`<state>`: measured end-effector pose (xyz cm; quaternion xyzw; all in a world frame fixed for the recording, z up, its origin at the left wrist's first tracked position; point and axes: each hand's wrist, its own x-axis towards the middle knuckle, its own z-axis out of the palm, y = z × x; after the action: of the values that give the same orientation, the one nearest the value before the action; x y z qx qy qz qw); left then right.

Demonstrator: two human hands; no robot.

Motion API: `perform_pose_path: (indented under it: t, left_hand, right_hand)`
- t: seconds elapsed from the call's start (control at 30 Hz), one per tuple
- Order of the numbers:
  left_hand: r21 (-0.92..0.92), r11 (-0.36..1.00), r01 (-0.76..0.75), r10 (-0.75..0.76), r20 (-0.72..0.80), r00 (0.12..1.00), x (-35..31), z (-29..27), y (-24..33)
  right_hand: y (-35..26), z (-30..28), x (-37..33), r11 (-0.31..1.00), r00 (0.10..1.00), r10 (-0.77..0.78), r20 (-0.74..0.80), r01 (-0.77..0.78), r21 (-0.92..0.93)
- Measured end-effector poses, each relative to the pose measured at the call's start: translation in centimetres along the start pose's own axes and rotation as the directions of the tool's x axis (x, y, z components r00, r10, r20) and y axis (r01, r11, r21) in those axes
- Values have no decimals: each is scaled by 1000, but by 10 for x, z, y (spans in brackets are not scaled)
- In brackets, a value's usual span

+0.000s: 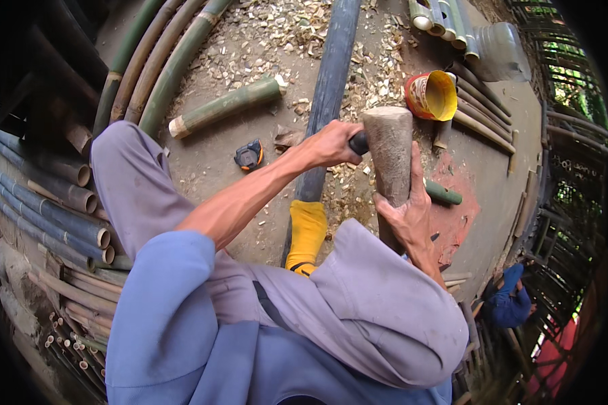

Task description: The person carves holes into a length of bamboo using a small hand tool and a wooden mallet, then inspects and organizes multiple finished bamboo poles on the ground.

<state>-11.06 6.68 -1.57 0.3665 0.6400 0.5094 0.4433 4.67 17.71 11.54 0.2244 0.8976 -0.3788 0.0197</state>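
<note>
Blk handle (359,142) gripped in L hand (335,144); wood club (392,156) clasped in R hand (409,214), just R of handle, long axis approx fore-aft, contact unclear.

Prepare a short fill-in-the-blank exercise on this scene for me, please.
1. The right hand holds a thick wooden piece, and the left hand grips a ____ handle.
2. The tape measure lies to the ____ of the long dark pole.
3. The open red container is ____ inside.

Missing words: black; left; yellow.
</note>
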Motion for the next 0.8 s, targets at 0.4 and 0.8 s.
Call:
perform_pose_path:
  t: [0.4, 0.8]
  left_hand:
    - [0, 975, -222, 179, -589, 788, -63, 37, -4]
    - [29, 980, -198, 181, 292, 939, -4, 50, 8]
  right_hand:
    - [-18, -1, -16, 988, 984, -132, -122, 141, 60]
    - [7, -8, -36, 997, 998, 36, -56, -32, 68]
